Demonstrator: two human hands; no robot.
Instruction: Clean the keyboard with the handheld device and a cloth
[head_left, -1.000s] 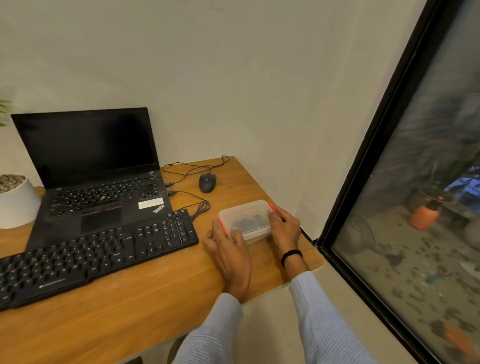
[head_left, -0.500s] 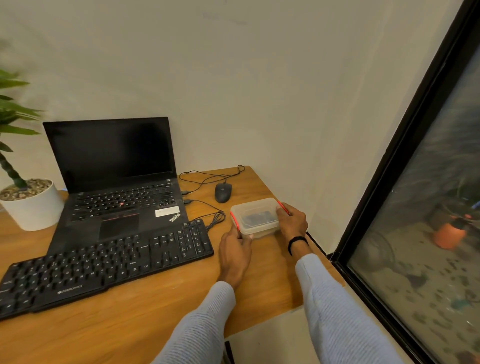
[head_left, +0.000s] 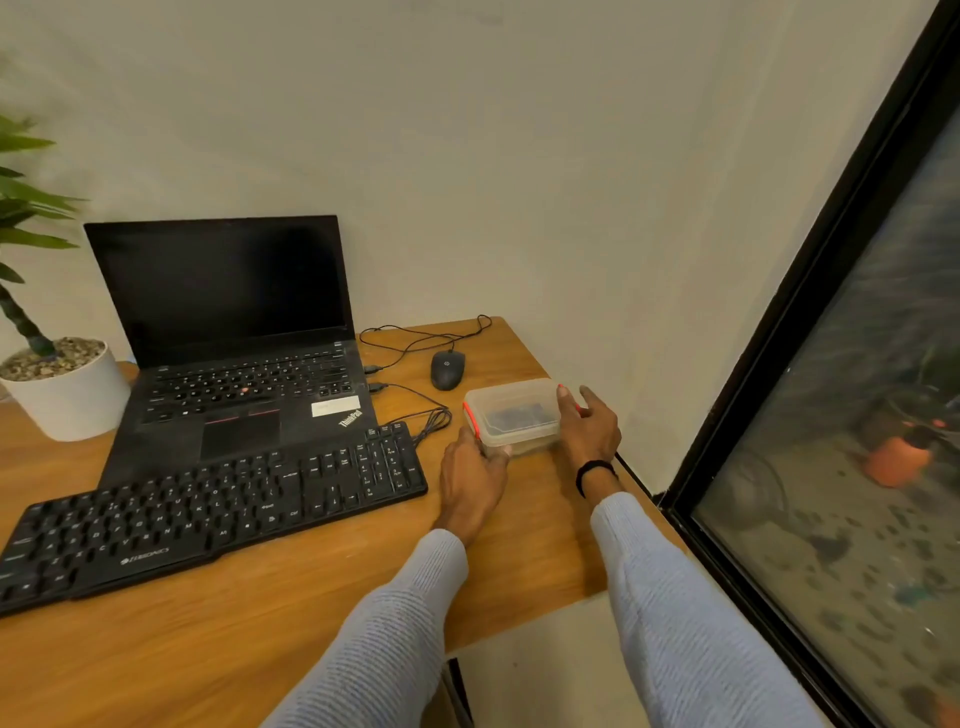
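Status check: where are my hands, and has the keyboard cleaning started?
Both hands, left hand and right hand, on the lidded plastic box. Keyboard untouched. Nothing in the way.

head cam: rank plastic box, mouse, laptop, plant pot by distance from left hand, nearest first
1. Plastic box: touching the left hand, just ahead of it.
2. Mouse: behind the box.
3. Laptop: behind the keyboard, to the left.
4. Plant pot: far left edge.

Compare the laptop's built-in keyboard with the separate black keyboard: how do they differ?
The separate keyboard is wider, has a number pad and lies nearer the person, angled across the desk; the laptop's keyboard is compact, with a red pointing nub and a trackpad below. Both are black.
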